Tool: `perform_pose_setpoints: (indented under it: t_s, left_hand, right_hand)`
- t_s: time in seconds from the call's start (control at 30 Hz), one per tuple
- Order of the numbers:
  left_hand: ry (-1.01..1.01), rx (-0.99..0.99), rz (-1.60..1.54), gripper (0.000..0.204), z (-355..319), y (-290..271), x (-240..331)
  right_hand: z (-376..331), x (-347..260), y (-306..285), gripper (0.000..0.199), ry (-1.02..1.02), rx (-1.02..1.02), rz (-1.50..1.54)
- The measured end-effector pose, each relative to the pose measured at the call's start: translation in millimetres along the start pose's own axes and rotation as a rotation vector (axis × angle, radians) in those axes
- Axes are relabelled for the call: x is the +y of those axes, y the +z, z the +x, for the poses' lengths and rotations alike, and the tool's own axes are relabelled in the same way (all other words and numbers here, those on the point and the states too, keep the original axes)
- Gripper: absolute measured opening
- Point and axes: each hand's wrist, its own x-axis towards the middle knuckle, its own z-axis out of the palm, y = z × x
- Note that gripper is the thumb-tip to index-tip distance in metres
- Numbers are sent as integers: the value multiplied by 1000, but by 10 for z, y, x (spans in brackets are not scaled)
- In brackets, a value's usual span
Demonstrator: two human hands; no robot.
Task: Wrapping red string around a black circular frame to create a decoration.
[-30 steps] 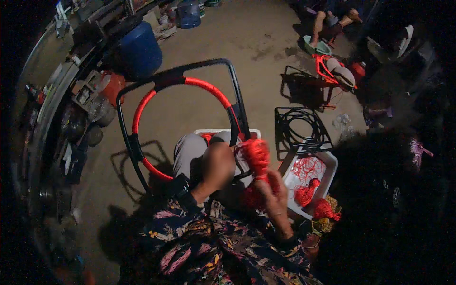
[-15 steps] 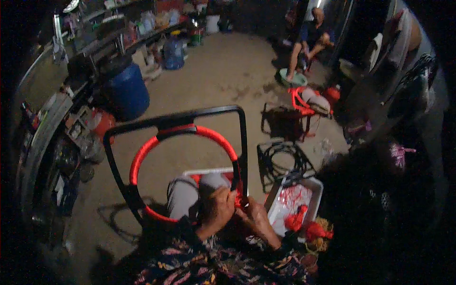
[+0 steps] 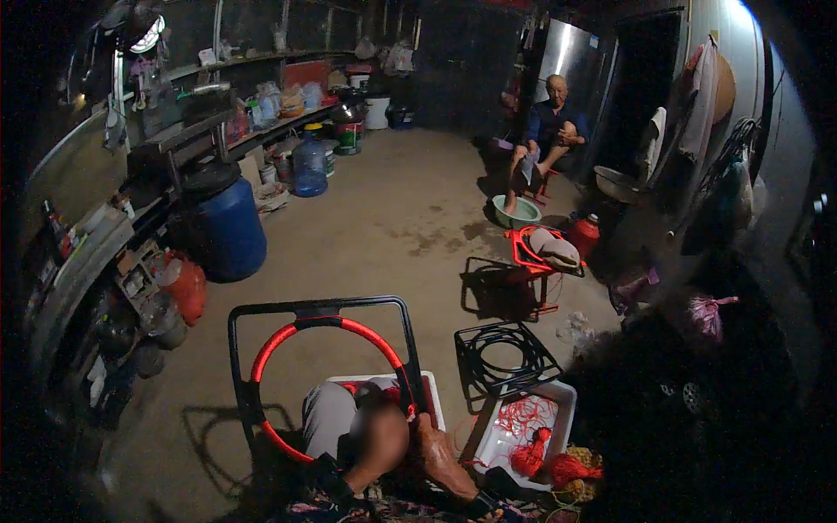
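Fingers of the right hand are bent close together beside some red cord at the black frame; whether they pinch it, I cannot tell. The left hand is blurred, hiding its fingers' state. Rising before the knees, the frame has its open face toward the wearer, top bar pointing away and running left to right, side bars slanting slightly rightward as they descend. Its lower end is hidden, leaving the long axis uncertain. Inside sits a ring wrapped in red. To the right, a white tray holds red cord; just beyond lies another black frame. Farther off come a red stool, a pale green basin and a seated person.
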Motion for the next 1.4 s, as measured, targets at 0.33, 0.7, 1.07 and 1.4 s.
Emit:
perform_pose_setpoints:
  t_s: [0.33, 0.7, 1.07, 1.4]
  left_hand:
    - [-163, 34, 45, 23, -86, -179, -14]
    - [-84, -28, 23, 17, -120, -47, -70]
    - [29, 36, -9, 25, -347, -61, -51]
    - [-58, -174, -108, 31, -395, -103, 74]
  right_hand:
    - [-386, -425, -96, 23, -448, -195, -572]
    - [-533, -718, -136, 27, -687, -154, -584]
    - [-360, -1022, -549, 25, -284, -231, -239]
    - [-173, -568, -549, 30, -59, -603, 143]
